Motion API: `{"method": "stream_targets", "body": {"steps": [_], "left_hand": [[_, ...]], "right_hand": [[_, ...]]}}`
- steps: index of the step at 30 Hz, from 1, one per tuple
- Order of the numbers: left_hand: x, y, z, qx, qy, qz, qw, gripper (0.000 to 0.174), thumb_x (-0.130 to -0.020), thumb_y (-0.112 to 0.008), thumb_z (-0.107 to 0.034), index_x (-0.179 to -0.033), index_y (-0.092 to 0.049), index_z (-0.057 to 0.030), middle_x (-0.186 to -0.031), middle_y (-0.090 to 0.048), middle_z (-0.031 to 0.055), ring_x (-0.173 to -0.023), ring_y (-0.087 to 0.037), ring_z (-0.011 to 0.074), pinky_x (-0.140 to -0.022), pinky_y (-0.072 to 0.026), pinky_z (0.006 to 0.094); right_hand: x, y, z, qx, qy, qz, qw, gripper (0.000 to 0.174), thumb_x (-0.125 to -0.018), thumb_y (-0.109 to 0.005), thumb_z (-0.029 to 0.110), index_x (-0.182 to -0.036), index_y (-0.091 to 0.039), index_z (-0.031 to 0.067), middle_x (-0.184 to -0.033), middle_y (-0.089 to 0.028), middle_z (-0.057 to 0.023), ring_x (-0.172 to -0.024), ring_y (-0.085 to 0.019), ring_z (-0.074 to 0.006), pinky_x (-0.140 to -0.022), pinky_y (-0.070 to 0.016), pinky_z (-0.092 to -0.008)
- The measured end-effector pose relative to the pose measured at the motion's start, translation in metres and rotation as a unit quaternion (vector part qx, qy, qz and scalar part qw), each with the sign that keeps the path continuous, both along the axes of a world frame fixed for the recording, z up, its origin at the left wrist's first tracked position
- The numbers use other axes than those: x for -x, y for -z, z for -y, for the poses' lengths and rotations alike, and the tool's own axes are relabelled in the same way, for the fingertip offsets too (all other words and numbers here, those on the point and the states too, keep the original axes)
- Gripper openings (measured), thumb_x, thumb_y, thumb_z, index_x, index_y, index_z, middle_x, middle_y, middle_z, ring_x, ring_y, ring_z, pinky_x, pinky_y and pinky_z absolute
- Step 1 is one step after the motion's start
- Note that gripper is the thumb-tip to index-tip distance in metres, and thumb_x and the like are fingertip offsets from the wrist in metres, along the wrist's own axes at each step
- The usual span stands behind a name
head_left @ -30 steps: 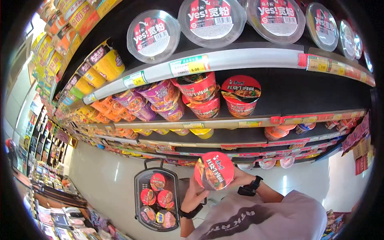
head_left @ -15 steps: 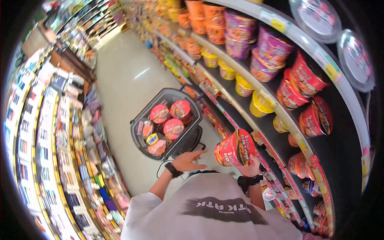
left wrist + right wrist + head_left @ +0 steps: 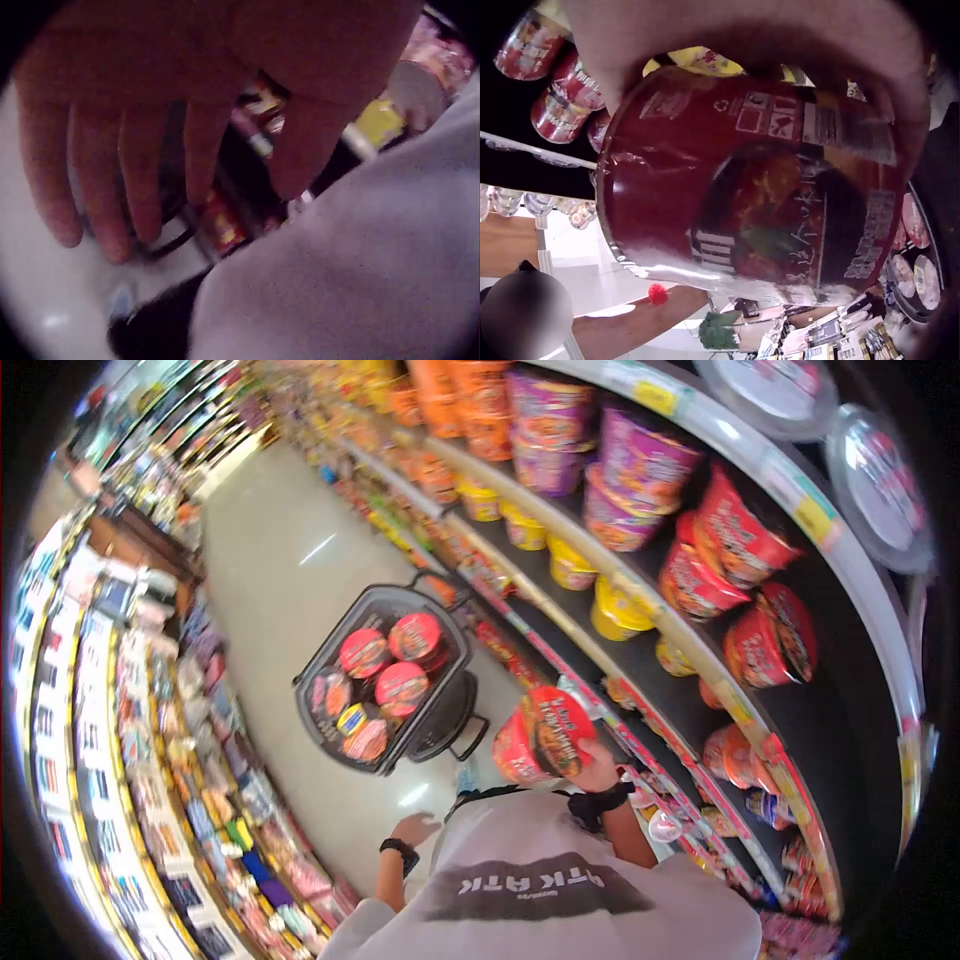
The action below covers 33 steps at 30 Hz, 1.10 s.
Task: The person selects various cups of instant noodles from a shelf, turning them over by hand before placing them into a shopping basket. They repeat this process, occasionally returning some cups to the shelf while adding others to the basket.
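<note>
My right hand (image 3: pixel 597 768) holds a red instant noodle cup (image 3: pixel 522 742) in front of the shirt, with its lid facing up and toward the shelves. In the right wrist view the fingers curl round the cup (image 3: pixel 757 202), whose printed side faces the camera. Low beside the body, my left hand (image 3: pixel 412 828) holds nothing. The left wrist view shows its fingers (image 3: pixel 142 180) straight and spread. Ahead on the floor stands a black shopping basket (image 3: pixel 318 645) with several noodle cups inside, red-lidded ones (image 3: pixel 402 688) among them.
On the right, shelves carry red noodle cups (image 3: pixel 768 640), purple cups (image 3: pixel 640 465) and yellow cups (image 3: pixel 620 610). Clear-lidded bowls (image 3: pixel 880 485) stand on a higher shelf. Packaged goods (image 3: pixel 195 800) line the left side, with aisle floor (image 3: pixel 270 560) between.
My left hand has let go of the noodle cup and dropped to the left side of the body. The right hand keeps the cup. The head view has turned toward the aisle and basket.
</note>
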State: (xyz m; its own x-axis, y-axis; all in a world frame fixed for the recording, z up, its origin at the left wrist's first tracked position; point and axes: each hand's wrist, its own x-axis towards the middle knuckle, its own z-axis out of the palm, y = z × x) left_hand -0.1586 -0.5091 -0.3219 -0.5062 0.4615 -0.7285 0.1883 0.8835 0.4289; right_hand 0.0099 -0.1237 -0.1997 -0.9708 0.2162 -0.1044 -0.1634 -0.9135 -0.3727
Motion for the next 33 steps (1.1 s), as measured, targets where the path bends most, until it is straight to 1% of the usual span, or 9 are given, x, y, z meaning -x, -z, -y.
{"method": "stream_targets", "body": {"steps": [2,6,13,16,17,19,21,27,33], "left_hand": [[0.009,-0.073,-0.093,-0.172,0.035,-0.087,0.981,0.075,-0.079,-0.078,-0.044,-0.134,-0.054,-0.0003,-0.122,-0.064,0.0227,-0.114,-0.062,0.0322,-0.097,-0.0477,0.0377],[0.009,-0.204,-0.229,-0.536,0.059,0.147,0.829,0.112,-0.068,-0.088,-0.019,-0.154,-0.019,-0.0036,-0.153,-0.033,0.0165,-0.141,-0.035,0.0259,-0.110,-0.0348,0.0430],[-0.045,-0.285,-0.318,-0.595,0.222,0.246,0.732,0.125,-0.060,-0.093,-0.019,-0.154,-0.014,-0.0010,-0.158,-0.025,0.0136,-0.145,-0.027,0.0235,-0.117,-0.0215,0.0383],[-0.077,-0.286,-0.342,-0.603,0.210,0.300,0.709,0.119,-0.065,-0.091,-0.019,-0.154,-0.014,-0.0005,-0.158,-0.025,0.0131,-0.145,-0.026,0.0222,-0.118,-0.0203,0.0379],[-0.086,-0.280,-0.352,-0.599,0.208,0.319,0.704,0.117,-0.067,-0.090,-0.019,-0.154,-0.014,-0.0005,-0.158,-0.024,0.0131,-0.145,-0.026,0.0219,-0.118,-0.0207,0.0380],[-0.108,-0.280,-0.367,-0.595,0.219,0.351,0.689,0.111,-0.072,-0.086,-0.016,-0.154,-0.014,-0.0004,-0.158,-0.025,0.0135,-0.144,-0.028,0.0221,-0.117,-0.0226,0.0380],[-0.135,-0.295,-0.381,-0.611,0.268,0.315,0.675,0.111,-0.071,-0.087,-0.019,-0.154,-0.016,0.0014,-0.156,-0.027,0.0134,-0.143,-0.028,0.0218,-0.117,-0.0224,0.0376],[-0.182,-0.332,-0.414,-0.720,0.283,-0.004,0.634,0.069,-0.079,-0.078,-0.021,-0.137,-0.049,0.0023,-0.142,-0.047,0.0219,-0.130,-0.048,0.0353,-0.108,-0.0364,0.0425],[-0.175,-0.340,-0.444,-0.698,0.181,-0.267,0.639,0.065,-0.078,-0.075,-0.014,-0.137,-0.050,-0.0044,-0.141,-0.045,0.0200,-0.130,-0.045,0.0369,-0.107,-0.0377,0.0443]], "right_hand": [[-0.006,-0.008,-0.003,-0.054,0.041,0.016,0.998,0.058,-0.095,-0.052,0.030,-0.143,-0.040,-0.0012,-0.143,-0.049,-0.0167,-0.131,-0.048,-0.0305,-0.112,-0.0354,-0.0448],[-0.012,-0.058,-0.009,-0.025,0.110,-0.010,0.994,0.067,-0.098,-0.044,0.048,-0.145,-0.037,0.0007,-0.148,-0.045,-0.0156,-0.134,-0.045,-0.0308,-0.115,-0.0317,-0.0483],[-0.083,-0.112,-0.039,-0.067,0.214,-0.119,0.967,0.082,-0.095,-0.038,0.066,-0.151,-0.029,0.0062,-0.154,-0.036,-0.0147,-0.139,-0.038,-0.0307,-0.115,-0.0311,-0.0497],[-0.125,-0.135,-0.029,-0.202,0.280,0.096,0.934,0.081,-0.094,-0.042,0.064,-0.150,-0.031,0.0061,-0.153,-0.038,-0.0135,-0.139,-0.039,-0.0299,-0.114,-0.0331,-0.0490],[-0.132,-0.131,-0.027,-0.149,0.346,0.033,0.926,0.082,-0.088,-0.068,0.049,-0.148,-0.034,0.0049,-0.149,-0.042,-0.0119,-0.136,-0.043,-0.0264,-0.112,-0.0367,-0.0449],[-0.173,-0.115,-0.019,-0.284,0.363,0.110,0.880,0.091,-0.075,-0.082,0.033,-0.147,-0.034,0.0036,-0.146,-0.046,-0.0110,-0.132,-0.046,-0.0240,-0.111,-0.0382,-0.0425],[-0.193,-0.114,-0.016,-0.327,0.407,0.165,0.837,0.105,-0.054,-0.094,0.008,-0.143,-0.039,0.0008,-0.137,-0.053,-0.0098,-0.123,-0.053,-0.0207,-0.105,-0.0436,-0.0385],[-0.224,-0.149,-0.047,-0.355,0.539,0.182,0.742,0.079,-0.063,-0.084,0.007,-0.132,-0.047,-0.0034,-0.128,-0.058,-0.0126,-0.114,-0.060,-0.0227,-0.098,-0.0486,-0.0393],[-0.200,-0.194,-0.104,-0.386,0.624,0.137,0.665,0.071,-0.068,-0.082,0.001,-0.128,-0.044,0.0003,-0.118,-0.060,-0.0124,-0.105,-0.063,-0.0202,-0.090,-0.0518,-0.0354]]}}
